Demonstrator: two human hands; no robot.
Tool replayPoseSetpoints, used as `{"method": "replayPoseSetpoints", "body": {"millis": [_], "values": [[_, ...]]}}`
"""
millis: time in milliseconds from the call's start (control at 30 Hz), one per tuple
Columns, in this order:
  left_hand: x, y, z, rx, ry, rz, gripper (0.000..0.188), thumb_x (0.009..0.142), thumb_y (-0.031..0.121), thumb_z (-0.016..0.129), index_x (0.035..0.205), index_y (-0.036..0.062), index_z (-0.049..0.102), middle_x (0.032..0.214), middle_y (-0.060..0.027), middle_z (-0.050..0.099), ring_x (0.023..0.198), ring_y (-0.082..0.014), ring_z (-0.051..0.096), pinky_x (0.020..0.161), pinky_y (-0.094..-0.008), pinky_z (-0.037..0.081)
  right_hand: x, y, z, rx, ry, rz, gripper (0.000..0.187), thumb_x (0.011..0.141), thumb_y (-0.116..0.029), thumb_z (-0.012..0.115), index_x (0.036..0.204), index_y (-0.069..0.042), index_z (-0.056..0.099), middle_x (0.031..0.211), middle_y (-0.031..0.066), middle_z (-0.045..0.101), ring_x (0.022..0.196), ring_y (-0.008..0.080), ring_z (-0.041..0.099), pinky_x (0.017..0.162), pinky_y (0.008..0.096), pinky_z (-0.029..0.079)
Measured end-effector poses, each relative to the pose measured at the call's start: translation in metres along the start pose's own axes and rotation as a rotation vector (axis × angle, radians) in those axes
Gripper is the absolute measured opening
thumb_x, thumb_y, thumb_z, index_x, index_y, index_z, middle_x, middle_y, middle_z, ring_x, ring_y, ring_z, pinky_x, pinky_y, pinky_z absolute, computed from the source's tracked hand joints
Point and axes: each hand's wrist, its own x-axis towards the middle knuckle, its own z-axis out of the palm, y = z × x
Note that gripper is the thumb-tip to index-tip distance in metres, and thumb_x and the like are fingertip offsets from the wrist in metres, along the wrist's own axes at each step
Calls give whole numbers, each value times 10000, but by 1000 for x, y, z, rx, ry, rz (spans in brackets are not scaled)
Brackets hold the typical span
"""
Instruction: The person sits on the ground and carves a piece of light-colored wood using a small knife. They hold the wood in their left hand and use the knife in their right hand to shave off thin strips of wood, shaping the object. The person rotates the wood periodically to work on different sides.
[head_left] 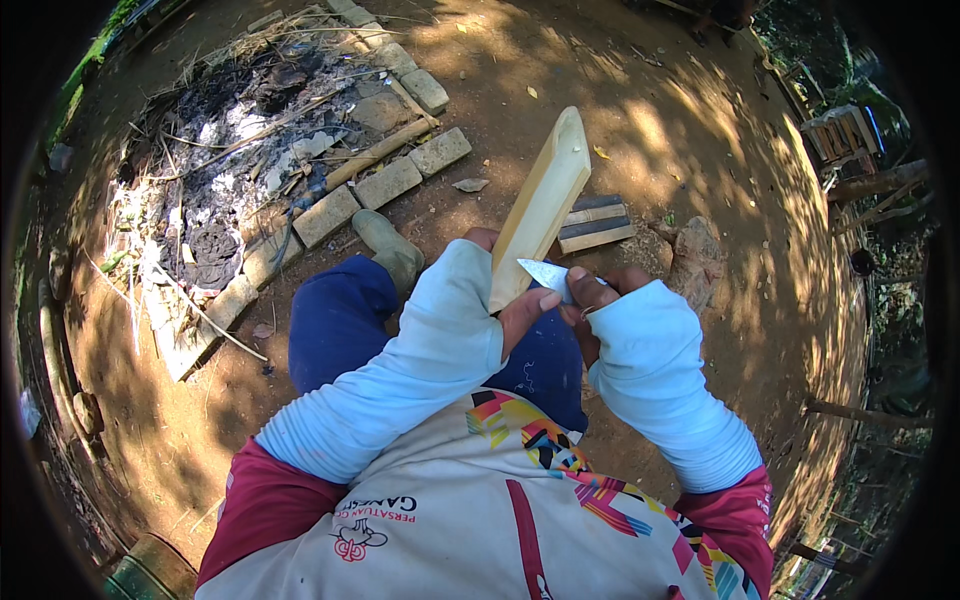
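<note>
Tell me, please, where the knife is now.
In the head view, just right of centre, the knife is in the right hand, its tip overlapping the pale wood piece that the left hand holds.

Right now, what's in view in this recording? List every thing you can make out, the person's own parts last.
wood piece: 1, pale yellow, in left hand
knife: 1, silver blade, in right hand
striped block: apparently 1, dark and tan, ground ahead
rock: 1, brown, right of block
ash heap: 1, black and grey, upper left
bricks: several, tan, edging ash
log: 1, brown, beside bricks
shirt: 1, multicoloured, bottom centre
trousers: 1 pair, navy, centre
boot: 1, olive, beside bricks
sleeves: 2, light blue, on forearms
hands: 2, bare, centre
</note>
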Motion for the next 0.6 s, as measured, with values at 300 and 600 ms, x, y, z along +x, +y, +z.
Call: {"method": "replayPoseSetpoints", "body": {"millis": [300,600], "values": [[-2,0,-2,25,-41,18,611,793,231,824,1242,-18,493,1006,-100,638,918,-173,613,801,-305,498,5,-1,-2,-178,137,-154,421,702,104,723,1085,-62,674,844,110,634,692,244,640,575,318,498],[2,-1,-11,-57,-55,8,623,725,267,860,1169,-21,531,982,-153,650,897,-237,650,781,-346,522,-2,-4,0,-129,22,-178,355,753,-9,749,1091,-93,679,799,103,612,650,271,615,554,367,480]]}}
